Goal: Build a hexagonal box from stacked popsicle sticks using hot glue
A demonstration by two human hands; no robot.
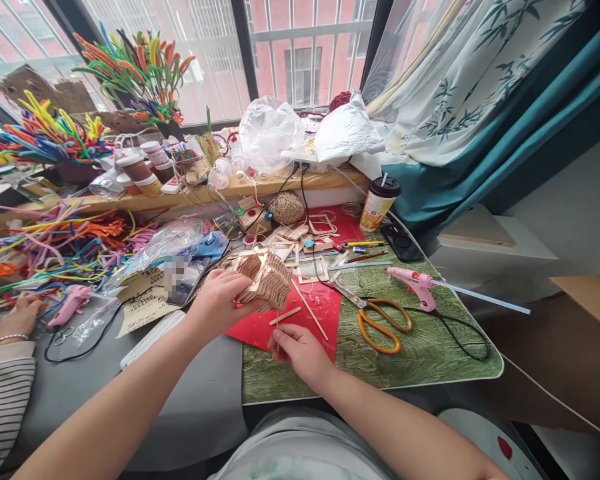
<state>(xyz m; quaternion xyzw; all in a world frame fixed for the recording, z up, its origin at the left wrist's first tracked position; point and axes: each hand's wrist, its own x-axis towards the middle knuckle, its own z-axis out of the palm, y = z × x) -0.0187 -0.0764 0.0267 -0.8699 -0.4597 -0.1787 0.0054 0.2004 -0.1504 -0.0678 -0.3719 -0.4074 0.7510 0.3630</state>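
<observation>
My left hand (225, 297) is closed around a hollow, many-sided structure of stacked wooden craft sticks (267, 283), tilted above a red sheet (325, 313). Just below it, the fingers of my right hand (300, 350) pinch a thin craft stick (277, 319), seen nearly edge-on; its upper end comes close to the structure, and I cannot tell whether they touch. Loose on the red sheet lie a short craft stick (285, 315) and a longer, narrow one (310, 310). Scissors with orange handles (380, 323) rest open to the right of my right hand.
A pink glue gun (420, 287) with a long glue stick stands at the right, its cord near the table edge. Behind are a drink cup (380, 203) and a twine ball (287, 208). At far left, another person's hand (20, 320) is near a second pink glue gun (73, 305).
</observation>
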